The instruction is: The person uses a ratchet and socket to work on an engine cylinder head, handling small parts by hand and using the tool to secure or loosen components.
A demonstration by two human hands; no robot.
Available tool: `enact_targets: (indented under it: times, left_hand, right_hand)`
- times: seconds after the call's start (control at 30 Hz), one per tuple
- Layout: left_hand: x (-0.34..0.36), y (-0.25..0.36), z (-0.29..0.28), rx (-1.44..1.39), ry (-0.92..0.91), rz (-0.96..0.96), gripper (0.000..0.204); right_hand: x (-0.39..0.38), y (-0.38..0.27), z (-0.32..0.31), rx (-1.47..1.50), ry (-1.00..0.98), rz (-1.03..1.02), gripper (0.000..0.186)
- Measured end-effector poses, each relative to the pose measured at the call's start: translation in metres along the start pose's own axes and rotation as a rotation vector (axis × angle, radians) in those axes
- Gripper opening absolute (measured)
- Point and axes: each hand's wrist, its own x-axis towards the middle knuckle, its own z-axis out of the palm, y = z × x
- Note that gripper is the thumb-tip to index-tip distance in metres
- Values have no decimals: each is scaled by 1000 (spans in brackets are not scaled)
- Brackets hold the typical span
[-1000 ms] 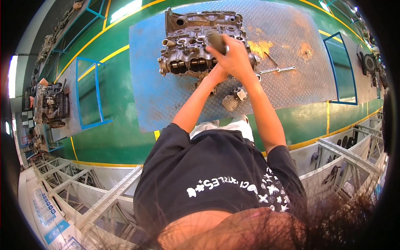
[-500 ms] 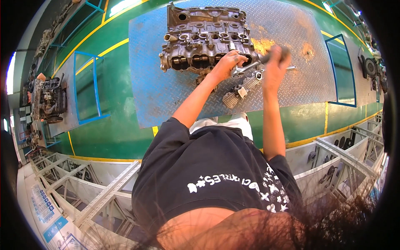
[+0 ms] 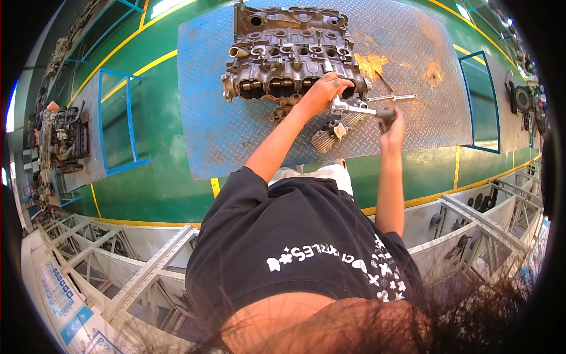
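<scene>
Ratchet wrench [image 3: 356,108] out front, silver, lying crosswise between two busy hands! Right hand [image 3: 393,127] has its fingers closed around the dark handle [image 3: 386,114]; left hand [image 3: 324,93] is curled tight at the other end, folded around a silver shaft [image 3: 328,65] that shows above the knuckles, with the wrench head just below. All this at the near right corner of a grimy engine block [image 3: 289,56], which sits on a blue, worn tread-plate surface [image 3: 218,135]. Finned metal part [image 3: 324,141] near the person, chrome bar [image 3: 396,97] lying off to the right. And the writing? White lettering [image 3: 300,253] runs upside down across the black T-shirt [image 3: 265,236], with a white flower print [image 3: 383,274] alongside. Down at lower left, a white panel [image 3: 56,292] carries blue printing, too small and bent to read safely.
</scene>
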Motion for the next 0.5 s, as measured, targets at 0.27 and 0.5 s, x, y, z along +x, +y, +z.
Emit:
enact_targets:
  times: [0.27,0.5]
  left_hand:
    - [-1,-5,-4,110,-118,118,38]
    - [0,-40,25,228,-49,329,19]
  right_hand:
    - [-92,-66,178,-331,-241,-889,31]
    - [-138,40,243,-1179,-1176,-1161,29]
